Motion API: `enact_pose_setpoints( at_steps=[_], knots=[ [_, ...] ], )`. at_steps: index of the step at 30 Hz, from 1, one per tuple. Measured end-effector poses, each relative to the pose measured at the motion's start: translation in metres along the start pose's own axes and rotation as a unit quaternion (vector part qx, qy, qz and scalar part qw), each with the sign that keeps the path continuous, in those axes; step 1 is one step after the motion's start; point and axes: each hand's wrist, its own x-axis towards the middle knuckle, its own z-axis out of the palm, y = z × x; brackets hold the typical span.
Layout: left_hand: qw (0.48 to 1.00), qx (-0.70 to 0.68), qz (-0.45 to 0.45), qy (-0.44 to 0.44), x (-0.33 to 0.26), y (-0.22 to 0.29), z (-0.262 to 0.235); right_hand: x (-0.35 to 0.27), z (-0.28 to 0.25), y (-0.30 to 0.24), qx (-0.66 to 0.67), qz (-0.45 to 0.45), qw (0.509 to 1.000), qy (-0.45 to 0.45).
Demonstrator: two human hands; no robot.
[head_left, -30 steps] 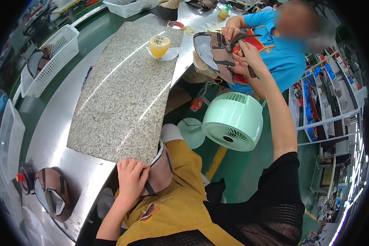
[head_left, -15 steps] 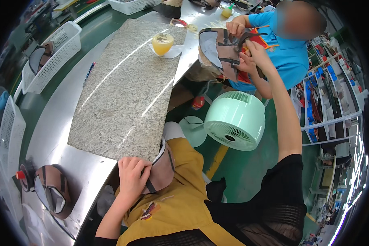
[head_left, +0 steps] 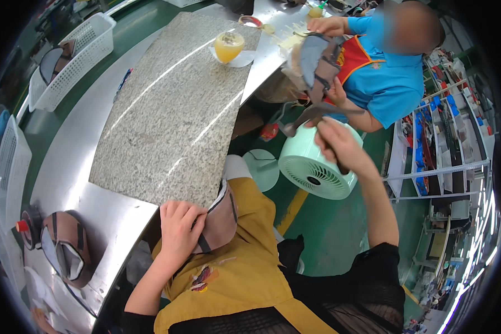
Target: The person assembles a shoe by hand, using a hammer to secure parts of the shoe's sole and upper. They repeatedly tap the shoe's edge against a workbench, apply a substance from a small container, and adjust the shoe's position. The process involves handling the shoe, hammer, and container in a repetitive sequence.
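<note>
My left hand (head_left: 180,231) grips the edge of a brown shoe upper (head_left: 220,222) with dark trim and pale lining, against the near corner of a speckled stone slab (head_left: 167,122). The upper rests over my mustard apron (head_left: 228,278). In front of the green fan, my right hand (head_left: 339,143) is closed around what looks like a hammer (head_left: 312,115), its dark head long and curved. Across from me, a co-worker in a blue shirt (head_left: 389,83) holds another brown upper (head_left: 323,69) in both hands.
A cup of yellow liquid (head_left: 229,47) stands on the slab's far end. More brown uppers (head_left: 65,247) lie on the metal table at left, near a red-capped bottle (head_left: 22,226). White baskets (head_left: 75,61) line the left side. A mint-green fan (head_left: 317,167) stands between me and the co-worker.
My right hand has drawn back from the co-worker's upper toward me, bringing the hammer over the fan. The co-worker's upper has shifted and turned. My left hand keeps its hold.
</note>
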Motion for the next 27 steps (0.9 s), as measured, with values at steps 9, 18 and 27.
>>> enact_pose_setpoints(
  at_steps=[9, 18, 27],
  knots=[
    [1.000, 0.004, 0.013, 0.021, -0.002, 0.000, 0.003, -0.039, 0.098, -0.005, -0.116, -0.103, 0.973, -0.173],
    [1.000, 0.002, 0.005, 0.027, -0.004, 0.001, 0.005, -0.040, 0.134, 0.021, -0.117, -0.200, 0.952, -0.199],
    [0.999, -0.001, 0.005, 0.034, -0.004, 0.001, 0.004, -0.040, 0.140, 0.027, -0.154, -0.187, 0.949, -0.202]
  ],
)
